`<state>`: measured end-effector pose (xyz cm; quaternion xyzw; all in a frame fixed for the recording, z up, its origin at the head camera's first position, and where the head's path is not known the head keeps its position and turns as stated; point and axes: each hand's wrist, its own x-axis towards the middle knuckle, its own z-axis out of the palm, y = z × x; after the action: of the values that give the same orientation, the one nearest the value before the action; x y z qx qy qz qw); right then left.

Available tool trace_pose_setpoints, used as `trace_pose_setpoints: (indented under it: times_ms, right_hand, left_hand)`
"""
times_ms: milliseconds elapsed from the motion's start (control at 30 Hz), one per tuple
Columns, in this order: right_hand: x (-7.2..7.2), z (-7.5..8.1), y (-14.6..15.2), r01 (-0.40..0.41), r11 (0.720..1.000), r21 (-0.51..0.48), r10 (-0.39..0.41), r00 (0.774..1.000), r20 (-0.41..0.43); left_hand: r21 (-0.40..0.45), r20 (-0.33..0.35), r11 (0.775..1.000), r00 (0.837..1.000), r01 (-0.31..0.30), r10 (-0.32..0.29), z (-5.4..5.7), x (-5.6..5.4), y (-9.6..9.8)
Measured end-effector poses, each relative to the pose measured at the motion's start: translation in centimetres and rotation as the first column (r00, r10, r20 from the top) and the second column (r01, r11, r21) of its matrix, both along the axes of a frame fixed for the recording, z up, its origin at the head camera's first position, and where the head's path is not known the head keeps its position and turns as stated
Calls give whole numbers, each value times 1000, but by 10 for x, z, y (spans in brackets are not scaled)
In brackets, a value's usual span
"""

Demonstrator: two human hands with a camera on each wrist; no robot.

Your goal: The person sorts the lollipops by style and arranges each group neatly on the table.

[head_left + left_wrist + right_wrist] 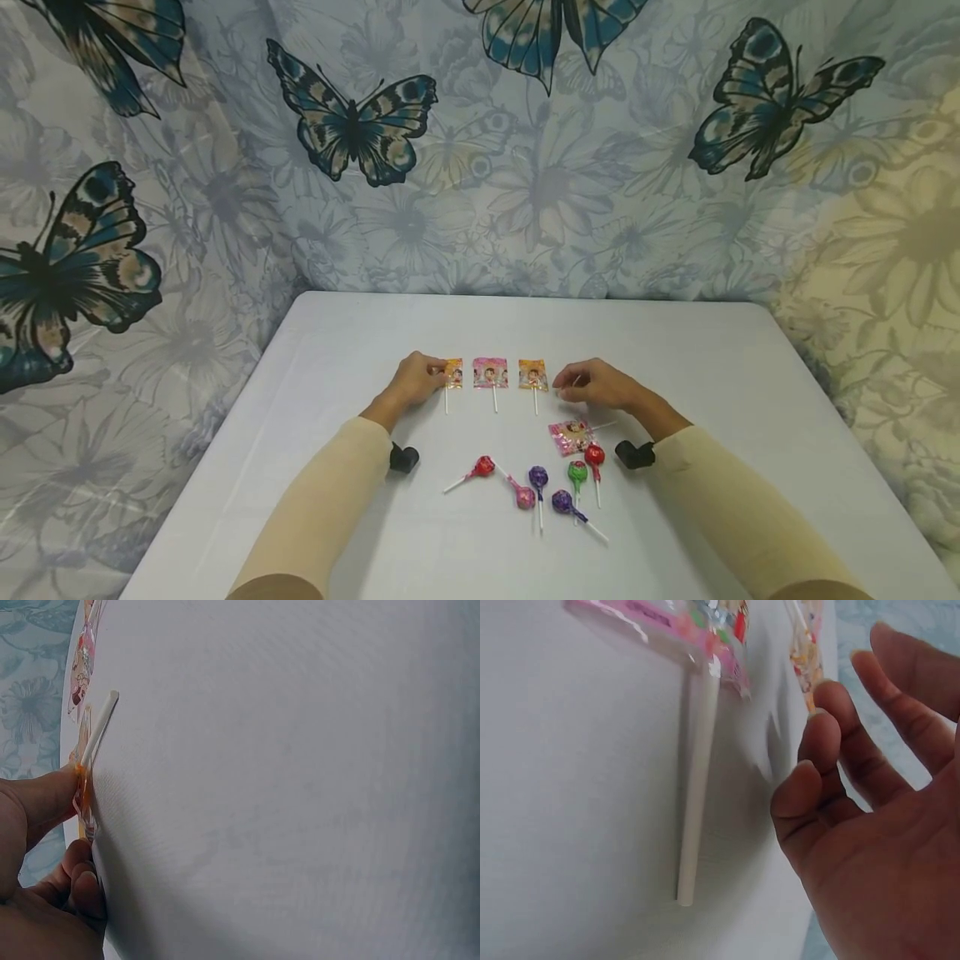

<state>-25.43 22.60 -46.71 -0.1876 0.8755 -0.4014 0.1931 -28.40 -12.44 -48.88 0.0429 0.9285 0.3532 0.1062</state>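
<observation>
Three flat-wrapped lollipops lie in a row with their sticks toward me. My left hand (pixel 417 377) grips the edge of the left orange-wrapped lollipop (pixel 453 374); the left wrist view shows the thumb and fingers at its wrapper, with the white stick (pixel 101 727) free. In the middle is a pink-wrapped lollipop (pixel 491 372), and on the right another orange-wrapped lollipop (pixel 532 375). Just right of that one, my right hand (pixel 600 383) hovers with loosely bent fingers and nothing between them. Below it rests another pink-wrapped lollipop (pixel 572 437), its stick (pixel 697 795) pointing right.
Nearer me on the white table (pixel 360 325) lie several round lollipops: two red (pixel 484 466) (pixel 594 455), one pink (pixel 525 497), one green (pixel 577 472) and two purple (pixel 538 477) (pixel 562 501). A butterfly-print cloth (pixel 540 192) hangs behind the table.
</observation>
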Motion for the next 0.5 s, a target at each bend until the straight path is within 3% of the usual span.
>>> trace_pose_setpoints:
  times_ms: [200, 500]
  right_hand:
    - [4, 0, 0, -165, 986, 11, 165, 986, -13]
    - [10, 3, -3, -279, 956, 86, 275, 960, 60]
  left_hand:
    - [5, 8, 1000, 1000, -6, 5, 1, 0, 0]
    - [28, 12, 1000, 1000, -14, 14, 1, 0, 1]
